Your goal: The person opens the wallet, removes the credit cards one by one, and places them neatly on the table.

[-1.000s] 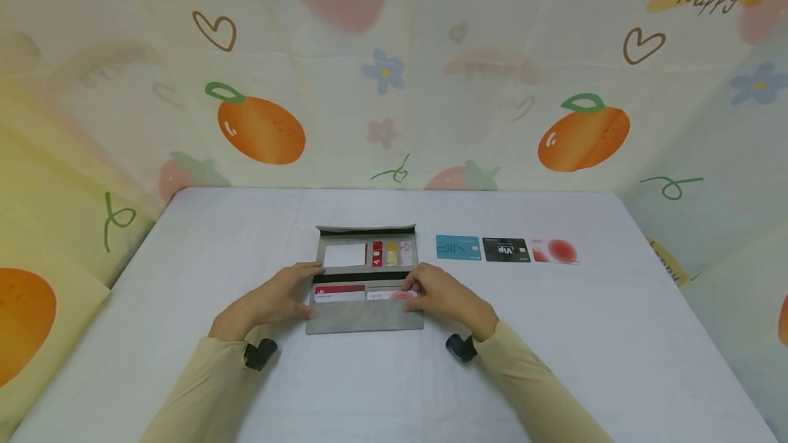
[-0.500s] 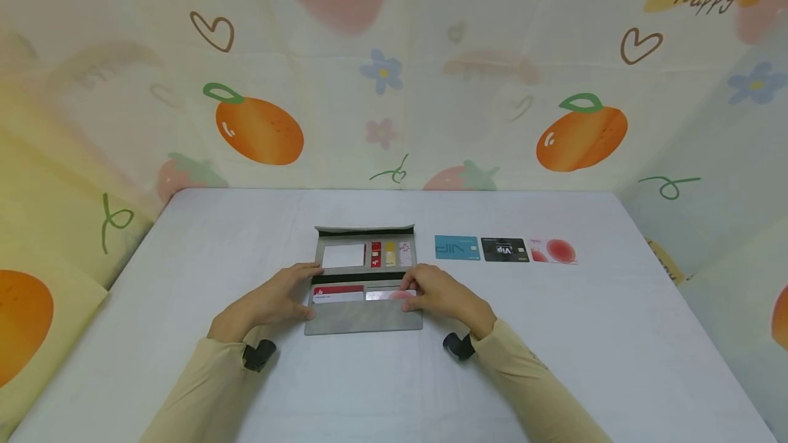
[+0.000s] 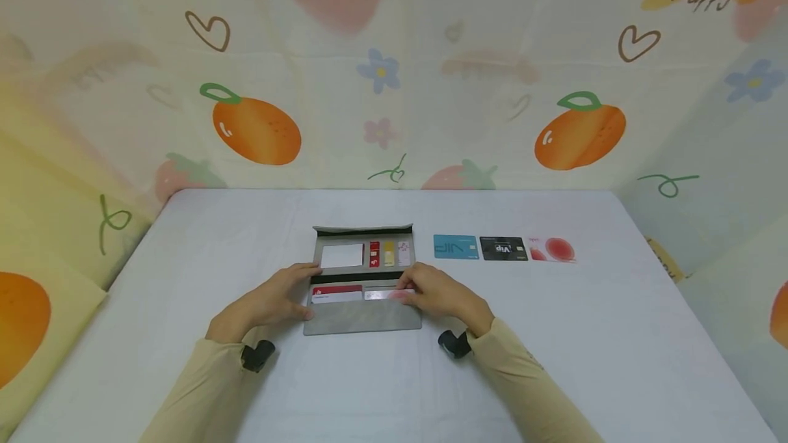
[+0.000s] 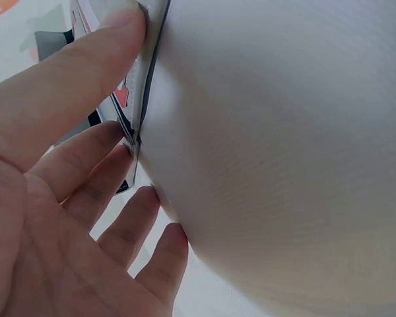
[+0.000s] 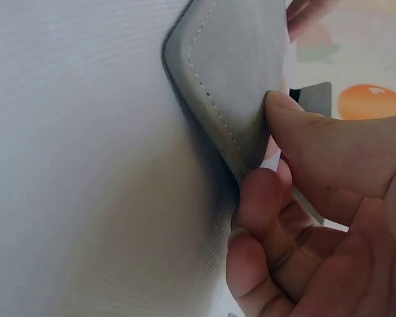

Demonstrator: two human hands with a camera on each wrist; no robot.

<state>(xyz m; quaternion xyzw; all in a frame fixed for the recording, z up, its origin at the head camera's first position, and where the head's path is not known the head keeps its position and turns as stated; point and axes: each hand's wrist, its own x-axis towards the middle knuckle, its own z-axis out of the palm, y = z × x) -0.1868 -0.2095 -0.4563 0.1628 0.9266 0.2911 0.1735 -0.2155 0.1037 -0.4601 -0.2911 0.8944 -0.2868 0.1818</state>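
An unfolded grey wallet [image 3: 363, 318] lies on the table, its upper panel holding a white card [image 3: 343, 256] and several small red, yellow and pale strips of cards. Two cards sit in its lower pocket: a red-and-white one [image 3: 336, 294] on the left, a white-and-pink one [image 3: 378, 294] on the right. My left hand [image 3: 275, 298] rests at the wallet's left edge, thumb on the lower panel, fingers spread and touching the side. My right hand [image 3: 440, 292] pinches the pink card at the pocket's right end; its curled fingers partly hide that card.
Right of the wallet lie a teal VIP card [image 3: 455, 247], a black Vip card [image 3: 503, 249] and a pink-and-white card [image 3: 552, 249] in a row. White cloth covers the table [image 3: 369, 388]. A fruit-patterned curtain [image 3: 394, 108] stands behind and at both sides.
My right hand and wrist have shifted very slightly leftward at the pink card, whose face now catches light. The left hand keeps its place on the wallet; the whole view drifts a little.
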